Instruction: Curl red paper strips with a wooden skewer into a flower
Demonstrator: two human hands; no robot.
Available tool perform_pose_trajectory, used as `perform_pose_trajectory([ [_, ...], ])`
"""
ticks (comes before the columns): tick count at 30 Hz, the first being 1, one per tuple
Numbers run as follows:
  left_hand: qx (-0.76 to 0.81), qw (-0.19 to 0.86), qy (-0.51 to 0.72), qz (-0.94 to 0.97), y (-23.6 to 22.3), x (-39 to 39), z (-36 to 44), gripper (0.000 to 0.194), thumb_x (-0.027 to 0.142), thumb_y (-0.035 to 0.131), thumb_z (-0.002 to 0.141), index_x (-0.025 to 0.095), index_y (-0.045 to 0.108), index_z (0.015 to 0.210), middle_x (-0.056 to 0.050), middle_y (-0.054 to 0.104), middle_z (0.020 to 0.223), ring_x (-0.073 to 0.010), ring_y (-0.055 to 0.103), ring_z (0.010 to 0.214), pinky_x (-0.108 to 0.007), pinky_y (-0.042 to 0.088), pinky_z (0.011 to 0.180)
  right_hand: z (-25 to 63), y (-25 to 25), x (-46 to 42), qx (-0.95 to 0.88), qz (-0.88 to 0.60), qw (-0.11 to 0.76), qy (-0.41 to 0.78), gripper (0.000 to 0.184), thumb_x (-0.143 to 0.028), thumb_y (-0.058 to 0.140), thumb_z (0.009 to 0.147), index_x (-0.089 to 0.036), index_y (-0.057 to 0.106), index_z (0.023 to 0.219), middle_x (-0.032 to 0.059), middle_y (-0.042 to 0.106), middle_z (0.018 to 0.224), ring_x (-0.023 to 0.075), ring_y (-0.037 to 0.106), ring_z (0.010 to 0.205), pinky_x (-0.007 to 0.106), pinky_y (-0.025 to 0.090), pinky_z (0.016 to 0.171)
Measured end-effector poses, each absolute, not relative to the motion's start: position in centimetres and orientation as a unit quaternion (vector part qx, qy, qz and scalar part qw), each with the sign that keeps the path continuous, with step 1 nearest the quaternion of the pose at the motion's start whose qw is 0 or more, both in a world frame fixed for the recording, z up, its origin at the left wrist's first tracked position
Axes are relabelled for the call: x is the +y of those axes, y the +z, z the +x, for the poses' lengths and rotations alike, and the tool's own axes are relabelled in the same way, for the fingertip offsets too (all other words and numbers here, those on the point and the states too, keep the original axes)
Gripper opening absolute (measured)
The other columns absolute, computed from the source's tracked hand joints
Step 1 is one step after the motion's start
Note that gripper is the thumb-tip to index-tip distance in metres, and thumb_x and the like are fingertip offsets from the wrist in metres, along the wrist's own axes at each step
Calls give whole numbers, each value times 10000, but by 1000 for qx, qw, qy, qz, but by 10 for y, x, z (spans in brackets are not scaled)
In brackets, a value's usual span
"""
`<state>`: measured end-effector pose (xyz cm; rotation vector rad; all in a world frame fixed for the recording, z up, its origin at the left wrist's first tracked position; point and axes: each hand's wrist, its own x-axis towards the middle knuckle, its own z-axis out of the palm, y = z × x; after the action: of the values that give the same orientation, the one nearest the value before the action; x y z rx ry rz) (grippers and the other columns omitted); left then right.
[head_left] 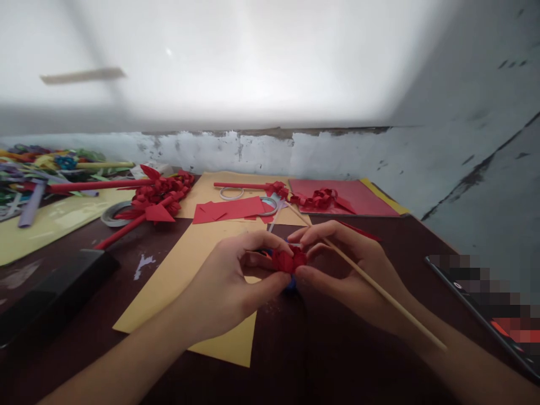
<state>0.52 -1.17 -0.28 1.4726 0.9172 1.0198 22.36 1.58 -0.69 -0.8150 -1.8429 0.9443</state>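
Observation:
Between my hands is a small red paper flower point(289, 259) with folded petals. My left hand point(242, 275) pinches its left side with thumb and fingertips. My right hand point(352, 256) holds the right side, fingers curled over the petals. A thin wooden stick point(386, 295) crosses my right hand, passing from beyond the fingers down towards the forearm; whether the fingers grip it I cannot tell. Just below the flower a blue object point(291, 284) shows, mostly hidden by it and my fingers. Under my left hand lies yellow paper point(169, 287).
Finished-looking red paper flowers point(158, 197) on stems lie at the left. Red paper pieces point(230, 209), a tape roll point(268, 206) and a red folder point(358, 197) are farther back. A black box point(54, 295) stands left, a phone point(472, 309) right. A wall point(253, 152) closes the back.

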Motion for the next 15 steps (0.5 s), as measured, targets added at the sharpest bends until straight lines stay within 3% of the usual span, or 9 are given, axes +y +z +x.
perform_pose_trajectory([
  [6,385,466,444,661,-1,-12,4,174,113,726,899,205,769,1041,-54,798,1128,-190,789,948,-292,649,864,223,-10,19,-689,-344,440,462,284,-269,910,786,-259,699,974,28,770,1110,209,778,885,313,657,761],
  [10,366,376,454,720,-2,-11,5,249,108,714,918,246,821,1096,-56,770,1254,-199,769,1077,-276,649,903,222,-9,18,-687,-354,459,439,278,-294,926,764,-244,705,925,44,781,1077,205,774,849,301,662,732],
  [15,357,259,461,770,-3,-9,6,227,141,688,965,250,828,1107,-66,759,1253,-192,742,1138,-288,616,963,222,-8,17,-688,-333,477,434,223,-271,914,782,-236,730,903,39,780,1071,198,785,889,291,667,796],
])
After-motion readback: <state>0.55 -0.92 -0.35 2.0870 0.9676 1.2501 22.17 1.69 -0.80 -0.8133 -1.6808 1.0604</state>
